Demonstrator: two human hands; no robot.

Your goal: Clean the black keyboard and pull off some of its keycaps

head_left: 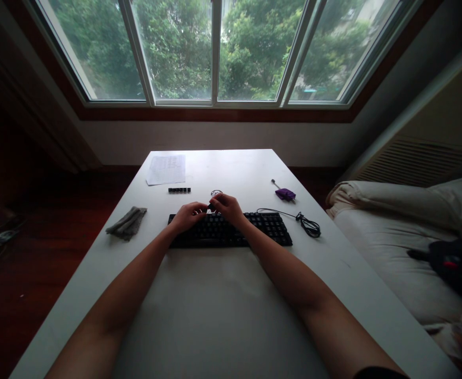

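Observation:
My right hand (227, 207) is closed in a pinch on a small black piece (211, 207) that looks like a keycap. The fingers of my left hand (191, 215) are curled and meet the same piece from the left; how they grip it is too small to make out. Both hands are just above the back edge of a black keyboard (268, 230), covering part of its upper keys. Beyond the right hand, a thin wire loop (216, 192) shows partly. A short row of black keycaps (179, 190) is lined up on the white table (211, 295) behind the left hand.
To the left lies a folded grey cloth (127, 223), with a printed paper sheet (167, 169) farther back. A purple pouch-like thing (285, 194) with a thin stick and a coiled black cable (309, 225) are to the right. A cushioned sofa (381, 252) stands beside the table.

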